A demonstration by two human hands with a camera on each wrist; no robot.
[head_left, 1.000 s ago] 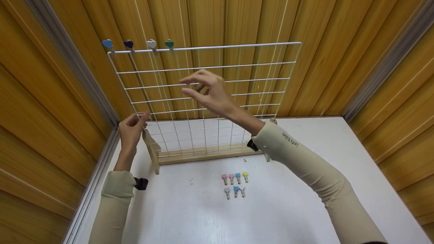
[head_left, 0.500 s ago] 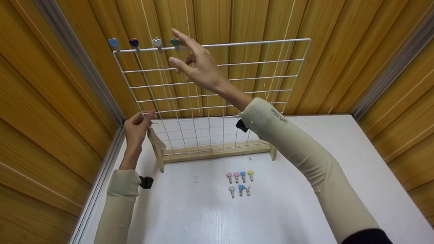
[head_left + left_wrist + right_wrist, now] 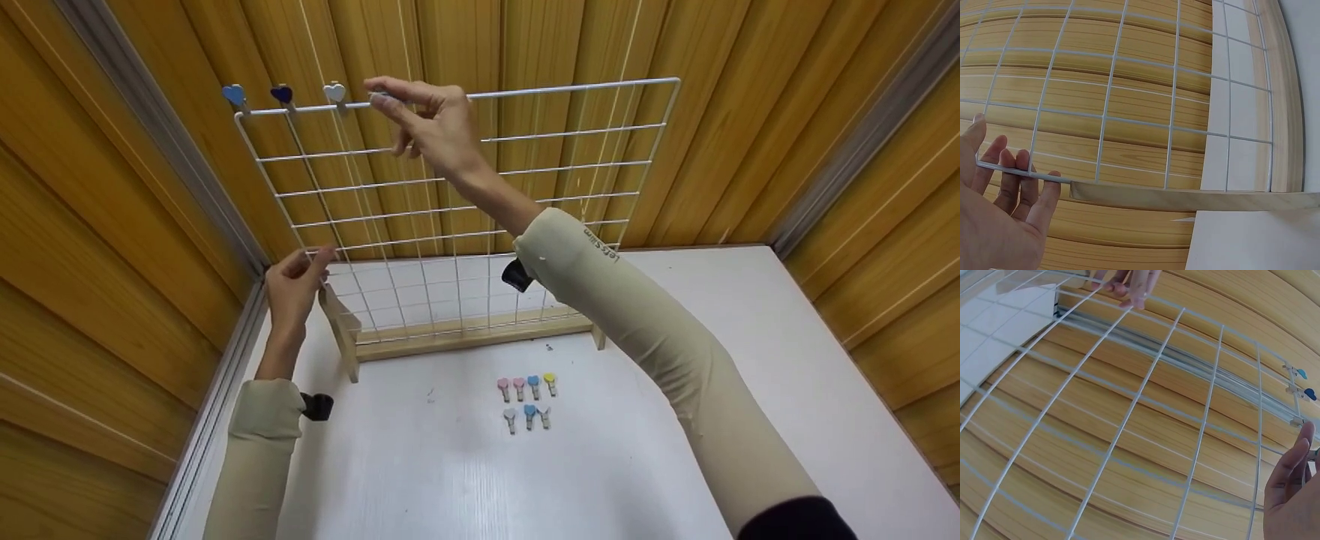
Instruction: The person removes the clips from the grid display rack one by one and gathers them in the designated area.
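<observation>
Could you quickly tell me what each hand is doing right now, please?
Left hand: open, straight fingers resting on the wire grid's left edge.
Right hand: pinching the green clip on the grid's top wire.

Warm honey-coloured wooden panelling [image 3: 750, 112] with vertical grooves rises on three sides, forming an enclosed booth. Grey metal strips [image 3: 862, 127] run up the two back corners where the panels meet. Below lies a flat white tabletop [image 3: 712, 315] with a faint sheen from soft, even overhead light.
</observation>
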